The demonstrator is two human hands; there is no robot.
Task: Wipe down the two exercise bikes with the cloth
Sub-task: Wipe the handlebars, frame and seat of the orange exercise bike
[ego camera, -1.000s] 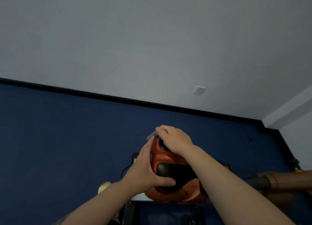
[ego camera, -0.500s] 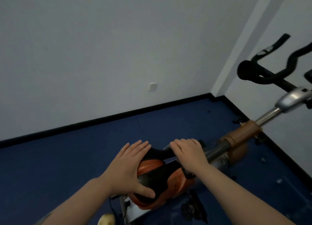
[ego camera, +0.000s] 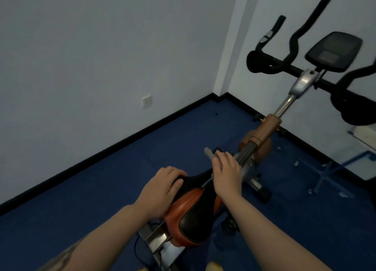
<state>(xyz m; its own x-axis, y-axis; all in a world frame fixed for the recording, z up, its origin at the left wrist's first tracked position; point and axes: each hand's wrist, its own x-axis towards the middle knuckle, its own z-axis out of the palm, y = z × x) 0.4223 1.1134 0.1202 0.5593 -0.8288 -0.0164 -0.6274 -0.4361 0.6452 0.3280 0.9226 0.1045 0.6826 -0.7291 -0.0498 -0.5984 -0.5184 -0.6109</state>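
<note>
- Bike (ego camera: pixel 262 137) runs lengthwise from saddle (ego camera: pixel 193 211) at lower centre, up and right along the frame tube, to handlebars (ego camera: pixel 284 46) at upper right; long axis slants away from the body toward the room corner.
- Left of saddle: left hand (ego camera: pixel 160 191) clamped over the saddle's left edge and nose, fingers curled onto the black pad, bracing it; no cloth in it.
- Just right of saddle nose: right hand (ego camera: pixel 226 173) flat, palm down, pressing cloth (ego camera: pixel 208 152) against the frame tube; only a grey corner of cloth shows past the fingertips, so the grip itself cannot be told.
- Beyond saddle, further up the axis: brown post sleeve, chrome stem, console (ego camera: pixel 333 51), all well apart from both hands.
- Far right of saddle: part of a second bike (ego camera: pixel 354 99), untouched, cut by the frame edge.
- Judgement: right hand nearer to the unwiped forward length; likely next stroke up the tube, away from saddle, keeping the cloth flat along the axis; left hand suited to steadying.
</note>
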